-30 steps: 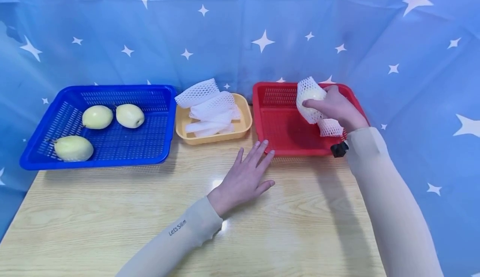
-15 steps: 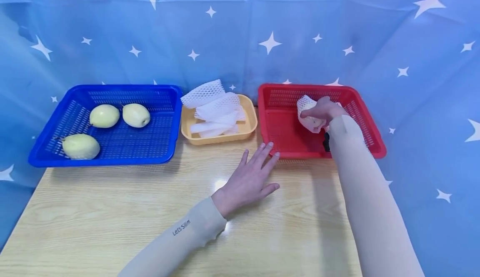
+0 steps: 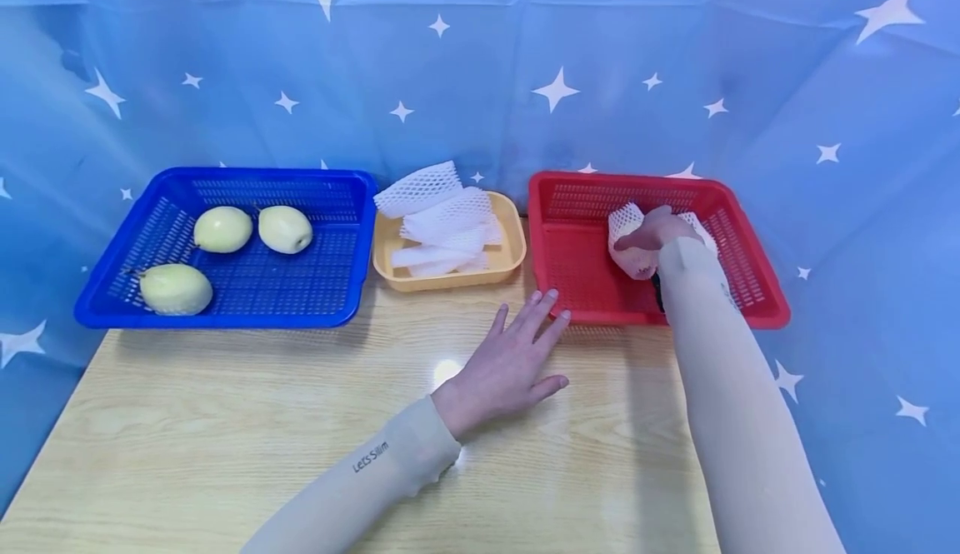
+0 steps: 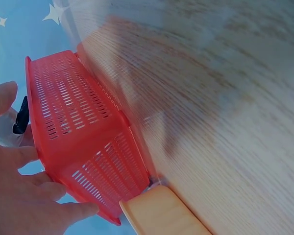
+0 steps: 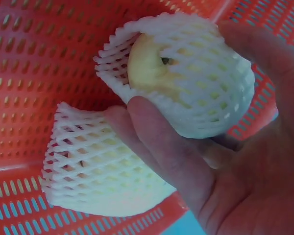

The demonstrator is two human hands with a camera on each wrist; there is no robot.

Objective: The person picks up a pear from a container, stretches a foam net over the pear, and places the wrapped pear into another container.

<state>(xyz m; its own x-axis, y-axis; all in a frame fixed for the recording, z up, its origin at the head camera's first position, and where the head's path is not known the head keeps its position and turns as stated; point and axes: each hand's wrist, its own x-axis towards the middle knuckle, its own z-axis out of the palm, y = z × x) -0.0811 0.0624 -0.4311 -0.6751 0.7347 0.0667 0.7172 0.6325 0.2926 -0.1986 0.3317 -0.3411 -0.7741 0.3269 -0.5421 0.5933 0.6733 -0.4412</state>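
Inside the red basket, my right hand holds a pear wrapped in a white foam net. In the right wrist view the thumb lies along one side of it and the fingers curl along the other. A second net-wrapped pear lies beside it, partly behind those fingers. My left hand is spread out flat, its fingertips at the red basket's near left corner. From the left wrist view, the left fingers reach up to the basket's rim, holding nothing.
A blue basket on the left holds 3 bare pears. Between the baskets, a yellow tray carries several loose foam nets. A starred blue cloth hangs behind the wooden table.
My right hand has lowered the netted pear from above the red basket down into it. The left hand keeps its place by the basket, while the head view has shifted slightly.
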